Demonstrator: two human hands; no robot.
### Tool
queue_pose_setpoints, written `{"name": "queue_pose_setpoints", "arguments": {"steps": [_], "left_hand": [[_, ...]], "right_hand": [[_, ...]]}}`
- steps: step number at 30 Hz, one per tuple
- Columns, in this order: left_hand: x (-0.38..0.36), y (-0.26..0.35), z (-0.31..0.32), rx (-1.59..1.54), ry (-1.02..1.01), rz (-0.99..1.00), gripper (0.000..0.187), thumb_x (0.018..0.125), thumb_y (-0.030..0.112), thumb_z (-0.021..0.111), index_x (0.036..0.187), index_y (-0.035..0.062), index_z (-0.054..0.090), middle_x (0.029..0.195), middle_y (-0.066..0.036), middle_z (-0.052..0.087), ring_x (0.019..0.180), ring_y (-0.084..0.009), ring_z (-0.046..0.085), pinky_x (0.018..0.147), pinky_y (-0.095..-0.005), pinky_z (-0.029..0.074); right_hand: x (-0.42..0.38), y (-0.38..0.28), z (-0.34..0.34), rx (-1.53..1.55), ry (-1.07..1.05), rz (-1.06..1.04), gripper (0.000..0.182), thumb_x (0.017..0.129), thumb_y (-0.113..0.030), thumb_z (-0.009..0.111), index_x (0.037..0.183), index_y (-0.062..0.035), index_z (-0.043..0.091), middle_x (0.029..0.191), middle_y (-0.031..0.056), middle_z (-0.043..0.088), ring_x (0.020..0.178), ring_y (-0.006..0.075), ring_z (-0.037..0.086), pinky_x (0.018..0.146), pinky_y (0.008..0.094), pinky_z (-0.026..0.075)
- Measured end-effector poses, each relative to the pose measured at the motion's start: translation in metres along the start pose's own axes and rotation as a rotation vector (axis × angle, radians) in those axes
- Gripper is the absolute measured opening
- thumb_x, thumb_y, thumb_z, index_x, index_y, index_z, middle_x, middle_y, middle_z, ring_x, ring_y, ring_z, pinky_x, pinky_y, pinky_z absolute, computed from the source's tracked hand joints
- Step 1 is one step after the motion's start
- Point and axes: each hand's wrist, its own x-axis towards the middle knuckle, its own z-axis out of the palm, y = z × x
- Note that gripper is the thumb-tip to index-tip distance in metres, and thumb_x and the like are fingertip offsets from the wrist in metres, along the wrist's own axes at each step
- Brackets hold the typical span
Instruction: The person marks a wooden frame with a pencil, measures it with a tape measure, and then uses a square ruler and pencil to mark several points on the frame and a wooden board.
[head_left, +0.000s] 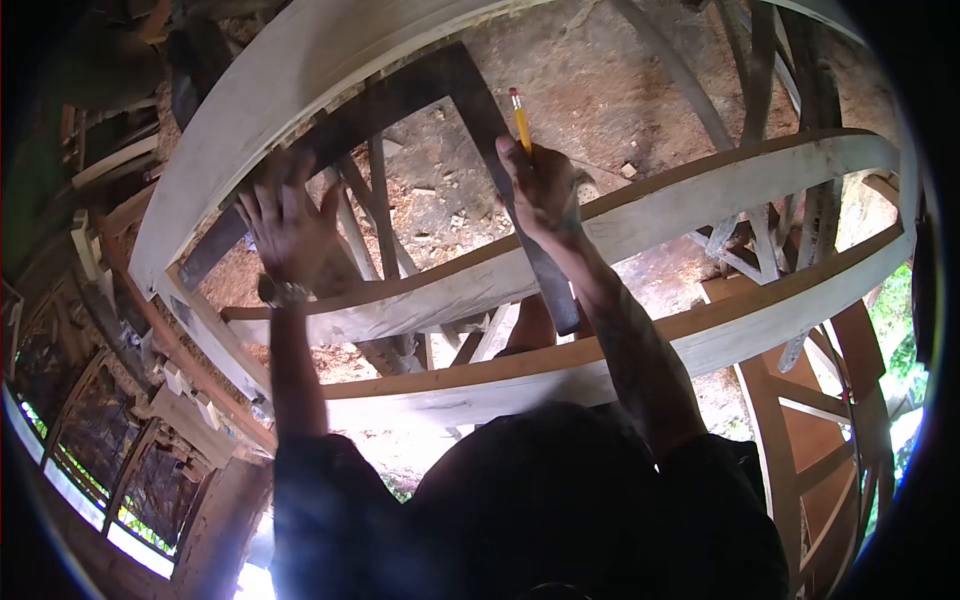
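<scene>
A large dark carpenter's square [478,105] lies across a pale curved wooden frame, its corner at the top and its two arms running down to the left and right. My left hand [285,230], slightly blurred, has its fingers spread over the left arm of the square, close by the wide curved board [235,120]. My right hand [545,195] is closed at the right arm of the square, with the thumb along its edge. A yellow pencil [521,122] with a pink eraser sticks up out of that hand.
Two long curved rails [700,205] cross below my hands, the nearer rail [480,385] running by my body. Under the frame are dark wooden legs and a dirt floor [620,110] scattered with shavings. A slatted wooden piece [815,450] stands at the right; lumber offcuts [190,405] lie at the left.
</scene>
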Motion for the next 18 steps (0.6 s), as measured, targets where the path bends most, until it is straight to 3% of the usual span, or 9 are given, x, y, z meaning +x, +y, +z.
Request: {"name": "queue_pose_setpoints", "arguments": {"steps": [1,3,4,6,9,11,13,17,18], "left_hand": [[0.010,-0.007,-0.009,0.144,0.014,0.044,0.081,0.076,0.024,0.085,0.149,0.0189,0.050,0.155,-0.017,0.046,0.138,-0.0380,0.049,0.108,-0.0598,0.043],[0.023,-0.049,0.001,0.132,-0.096,0.104,0.097,0.069,0.026,0.089,0.154,0.0200,0.044,0.166,-0.015,0.025,0.153,-0.0387,0.024,0.118,-0.0693,0.022],[0.026,-0.070,0.009,0.113,-0.116,0.133,0.107,0.065,0.029,0.090,0.158,0.0201,0.038,0.167,-0.016,0.024,0.154,-0.0396,0.022,0.119,-0.0715,0.020],[0.037,-0.080,0.008,0.084,-0.136,0.129,0.114,0.062,0.031,0.091,0.160,0.0204,0.033,0.167,-0.017,0.023,0.155,-0.0397,0.021,0.119,-0.0713,0.019],[0.045,-0.094,0.017,0.015,-0.164,0.155,0.125,0.058,0.035,0.093,0.162,0.0201,0.026,0.167,-0.018,0.021,0.156,-0.0394,0.018,0.119,-0.0713,0.021],[0.050,-0.098,0.018,-0.009,-0.161,0.174,0.127,0.055,0.036,0.093,0.162,0.0209,0.027,0.167,-0.018,0.022,0.156,-0.0382,0.020,0.118,-0.0716,0.022],[0.054,-0.099,0.018,0.001,-0.091,0.218,0.127,0.054,0.036,0.094,0.161,0.0221,0.028,0.167,-0.017,0.022,0.155,-0.0385,0.022,0.118,-0.0710,0.024],[0.057,-0.105,0.012,-0.047,-0.100,0.241,0.120,0.054,0.034,0.093,0.159,0.0269,0.034,0.166,-0.014,0.026,0.153,-0.0370,0.027,0.118,-0.0681,0.028],[0.057,-0.104,0.014,-0.053,-0.091,0.234,0.120,0.053,0.034,0.093,0.159,0.0273,0.035,0.165,-0.012,0.027,0.153,-0.0358,0.027,0.118,-0.0679,0.028]], "right_hand": [[-0.004,-0.009,0.000,-0.025,0.009,0.016,0.056,0.103,-0.046,0.060,0.085,0.0068,0.065,0.057,0.0089,0.057,0.052,0.0192,0.067,0.046,0.0334,0.050],[-0.004,-0.013,0.005,-0.092,0.017,-0.060,0.058,0.103,-0.048,0.059,0.087,0.0071,0.065,0.060,0.0107,0.059,0.055,0.0220,0.069,0.045,0.0339,0.051],[-0.003,-0.010,0.006,-0.088,0.023,-0.039,0.059,0.103,-0.050,0.057,0.088,0.0072,0.066,0.061,0.0123,0.061,0.056,0.0236,0.070,0.045,0.0343,0.051],[-0.001,-0.009,0.010,-0.143,0.050,-0.021,0.062,0.103,-0.052,0.055,0.089,0.0071,0.066,0.063,0.0149,0.062,0.059,0.0257,0.071,0.046,0.0351,0.051],[0.030,0.037,0.003,-0.345,0.131,-0.346,0.065,0.104,-0.055,0.053,0.087,0.0067,0.068,0.064,0.0158,0.062,0.061,0.0243,0.069,0.047,0.0360,0.047],[0.028,0.021,0.001,-0.456,0.109,-0.271,0.064,0.104,-0.053,0.054,0.077,0.0051,0.062,0.058,0.0107,0.054,0.054,0.0210,0.058,0.049,0.0388,0.044],[0.015,-0.003,0.011,-0.218,0.112,-0.127,0.069,0.101,-0.062,0.057,0.065,-0.0048,0.042,0.058,0.0012,0.034,0.058,0.0153,0.033,0.053,0.0400,0.028],[0.027,0.020,0.004,-0.217,0.090,-0.206,0.067,0.100,-0.065,0.056,0.071,-0.0062,0.043,0.065,-0.0020,0.034,0.060,0.0133,0.034,0.052,0.0399,0.026],[0.029,0.023,0.003,-0.216,0.076,-0.167,0.066,0.100,-0.066,0.055,0.073,-0.0065,0.045,0.066,-0.0020,0.034,0.062,0.0128,0.034,0.052,0.0367,0.031]]}}
